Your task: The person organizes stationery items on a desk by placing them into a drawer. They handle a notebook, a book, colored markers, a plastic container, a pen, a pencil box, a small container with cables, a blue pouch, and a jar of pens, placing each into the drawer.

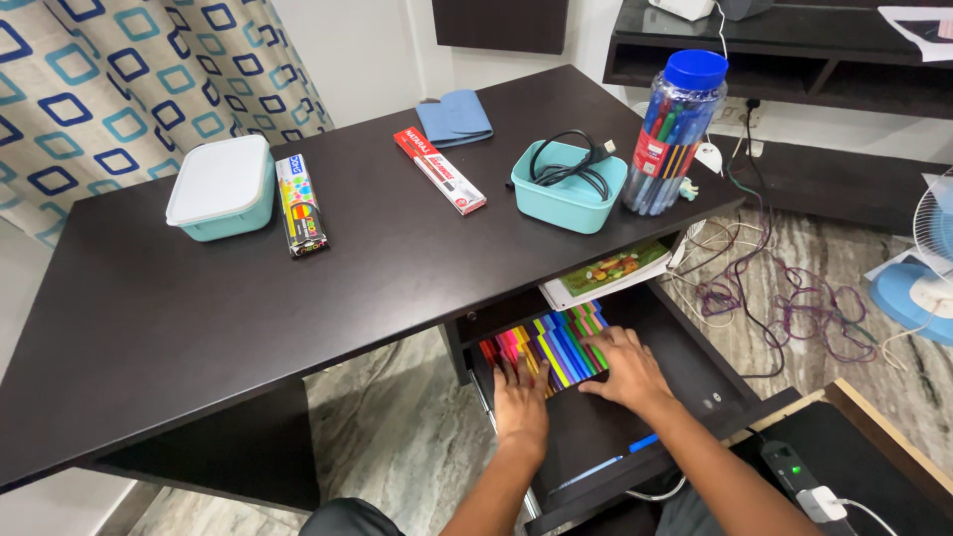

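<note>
Two bare forearms reach from 6 o'clock into an open drawer (pixel 695 372) under a dark desk (pixel 199 318). Fingers of the left hand (pixel 519 397) lie flat and slightly spread on the near end of a row of coloured pens (pixel 546 345), gripping nothing. Just to its 3 o'clock, the right hand (pixel 625 369) rests palm down on the blue and green end of the same row, fingers fanned, also holding nothing. A picture book (pixel 611 270) sits on the shelf above the drawer, at 12 o'clock from the hands.

On the desktop, from 9 toward 2 o'clock: a lidded teal box (pixel 220 187), a narrow crayon pack (pixel 301 204), a red pencil box (pixel 439 170), a folded blue cloth (pixel 455 117), an open teal tub (pixel 568 194) holding a black cable (pixel 571 159), and a tall jar of pens (pixel 675 134) with a blue lid. Tangled wires (pixel 784 298) cover the floor at 3 o'clock.
</note>
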